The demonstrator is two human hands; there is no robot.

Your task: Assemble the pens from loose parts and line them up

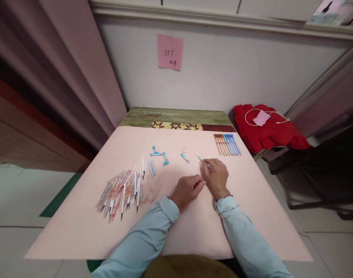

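Observation:
My right hand is closed around a slim pale-blue pen part, whose white end points away to the upper left. Most of that part is hidden by the fingers. Just left of it, my left hand has its thumb and fingers pressed together near the right wrist; whatever is in them, if anything, is too small to make out. Beyond the hands lie a blue pen top piece and a few tiny springs. Farther left are several bright-blue pen pieces and two pale-blue barrels.
A pile of white refills and clear pinkish pen parts covers the table's left side. Assembled brown and blue pens lie in a row at the far right. Red cloth with a cable sits beyond the table's right edge. A wall stands behind.

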